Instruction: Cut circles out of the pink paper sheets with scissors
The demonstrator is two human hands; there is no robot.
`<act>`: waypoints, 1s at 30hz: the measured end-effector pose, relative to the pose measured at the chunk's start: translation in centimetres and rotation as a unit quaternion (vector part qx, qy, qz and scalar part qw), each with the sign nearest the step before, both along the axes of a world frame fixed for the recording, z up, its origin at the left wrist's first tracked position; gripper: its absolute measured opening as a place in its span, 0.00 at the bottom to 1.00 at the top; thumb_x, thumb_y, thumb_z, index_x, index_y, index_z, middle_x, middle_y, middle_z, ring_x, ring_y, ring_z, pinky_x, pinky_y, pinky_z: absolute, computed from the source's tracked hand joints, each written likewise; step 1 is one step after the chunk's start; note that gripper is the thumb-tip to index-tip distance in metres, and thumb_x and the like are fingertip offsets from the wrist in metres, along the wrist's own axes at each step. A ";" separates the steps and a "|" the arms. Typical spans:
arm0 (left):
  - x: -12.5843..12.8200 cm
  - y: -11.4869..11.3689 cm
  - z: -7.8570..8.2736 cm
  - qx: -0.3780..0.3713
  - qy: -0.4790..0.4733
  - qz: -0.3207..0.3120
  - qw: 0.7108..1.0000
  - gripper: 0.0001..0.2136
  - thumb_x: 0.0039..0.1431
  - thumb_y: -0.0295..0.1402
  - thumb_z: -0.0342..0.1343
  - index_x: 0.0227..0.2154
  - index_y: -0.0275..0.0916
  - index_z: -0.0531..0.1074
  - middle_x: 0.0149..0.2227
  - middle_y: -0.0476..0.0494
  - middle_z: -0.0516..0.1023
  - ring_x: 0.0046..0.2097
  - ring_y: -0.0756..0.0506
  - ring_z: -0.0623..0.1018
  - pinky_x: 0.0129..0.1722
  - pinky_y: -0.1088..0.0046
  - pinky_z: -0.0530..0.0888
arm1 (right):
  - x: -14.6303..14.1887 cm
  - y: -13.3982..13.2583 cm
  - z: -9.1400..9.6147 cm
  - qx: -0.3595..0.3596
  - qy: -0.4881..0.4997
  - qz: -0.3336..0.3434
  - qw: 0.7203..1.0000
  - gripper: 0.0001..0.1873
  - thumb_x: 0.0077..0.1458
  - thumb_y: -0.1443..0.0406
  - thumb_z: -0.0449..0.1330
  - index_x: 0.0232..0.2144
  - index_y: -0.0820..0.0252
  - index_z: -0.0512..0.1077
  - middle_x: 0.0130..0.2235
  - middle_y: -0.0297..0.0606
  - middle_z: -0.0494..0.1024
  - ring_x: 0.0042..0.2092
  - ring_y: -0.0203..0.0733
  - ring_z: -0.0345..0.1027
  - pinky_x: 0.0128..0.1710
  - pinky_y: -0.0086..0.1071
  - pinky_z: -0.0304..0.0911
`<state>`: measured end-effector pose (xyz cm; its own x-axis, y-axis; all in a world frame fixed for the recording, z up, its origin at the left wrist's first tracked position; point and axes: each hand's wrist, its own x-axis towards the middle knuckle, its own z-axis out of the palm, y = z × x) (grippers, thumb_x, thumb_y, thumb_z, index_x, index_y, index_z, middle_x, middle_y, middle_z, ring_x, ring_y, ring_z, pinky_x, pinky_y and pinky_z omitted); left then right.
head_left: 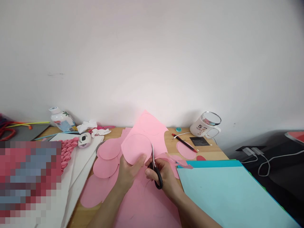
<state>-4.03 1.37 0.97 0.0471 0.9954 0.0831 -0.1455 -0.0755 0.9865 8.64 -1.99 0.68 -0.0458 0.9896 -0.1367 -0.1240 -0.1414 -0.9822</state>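
My left hand (128, 172) pinches a sheet of pink paper (148, 133) by the lower edge of a circle drawn on it, holding it up over the wooden table (217, 153). My right hand (163, 177) is closed round the black handles of a pair of scissors (155, 167). Their blades point up into the paper along the right side of the circle. Cut pink paper circles (106, 158) lie just left of my hands. More pink paper (147, 205) lies under my wrists.
Light blue and teal paper sheets (228, 193) lie at the right. A white mug (205, 126), a red and black pen (184, 142), a black card (199, 141) and a pink circle (186, 151) sit at the back right. A bottle (61, 119), tape dispenser (84, 140) and white sheets (78, 167) are at the left.
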 end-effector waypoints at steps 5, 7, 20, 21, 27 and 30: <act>0.2 0.0 0.2 -0.007 -0.013 0.019 1.000 0.10 0.46 0.36 0.61 0.29 0.35 0.72 0.26 0.48 0.75 0.30 0.47 0.74 0.29 0.73 0.72 | -0.1 -0.1 0.2 -0.002 0.003 0.000 1.000 0.19 0.35 0.56 0.68 0.24 0.61 0.66 0.18 0.25 0.61 0.21 0.32 0.52 0.21 0.27 0.50; 0.2 0.0 0.3 -0.008 -0.011 0.026 1.000 0.10 0.46 0.36 0.61 0.29 0.35 0.72 0.25 0.48 0.74 0.29 0.47 0.73 0.28 0.74 0.72 | -0.2 -0.1 0.2 -0.005 -0.001 0.001 1.000 0.19 0.35 0.56 0.68 0.24 0.61 0.66 0.17 0.25 0.61 0.21 0.32 0.53 0.20 0.27 0.50; 0.3 -0.2 0.2 -0.014 0.033 0.060 0.998 0.12 0.45 0.39 0.62 0.28 0.34 0.73 0.28 0.44 0.77 0.33 0.44 0.76 0.32 0.70 0.75 | -0.5 -0.4 0.6 -0.015 -0.052 0.006 0.999 0.19 0.37 0.55 0.67 0.22 0.59 0.63 0.17 0.26 0.60 0.21 0.32 0.50 0.21 0.26 0.47; 0.3 -0.2 0.2 -0.014 0.033 0.058 0.998 0.12 0.44 0.39 0.62 0.28 0.34 0.73 0.29 0.44 0.77 0.33 0.44 0.76 0.33 0.70 0.75 | -0.3 -0.3 0.7 -0.011 -0.069 0.009 0.998 0.19 0.37 0.55 0.67 0.21 0.59 0.62 0.17 0.25 0.58 0.21 0.31 0.48 0.20 0.26 0.45; 0.1 -0.2 0.3 -0.010 0.044 -0.010 0.999 0.12 0.47 0.37 0.61 0.33 0.35 0.75 0.34 0.41 0.79 0.40 0.42 0.77 0.41 0.68 0.75 | 0.5 0.1 0.1 0.026 -0.081 0.030 0.996 0.24 0.38 0.51 0.66 0.15 0.59 0.58 0.18 0.27 0.53 0.22 0.31 0.43 0.20 0.27 0.39; 0.0 -0.2 0.2 -0.005 0.048 -0.020 0.999 0.11 0.49 0.37 0.60 0.34 0.35 0.75 0.34 0.41 0.80 0.39 0.42 0.77 0.41 0.68 0.75 | 0.5 0.2 -0.5 0.036 -0.064 0.032 0.997 0.23 0.38 0.51 0.66 0.17 0.59 0.59 0.19 0.28 0.56 0.22 0.32 0.46 0.20 0.27 0.42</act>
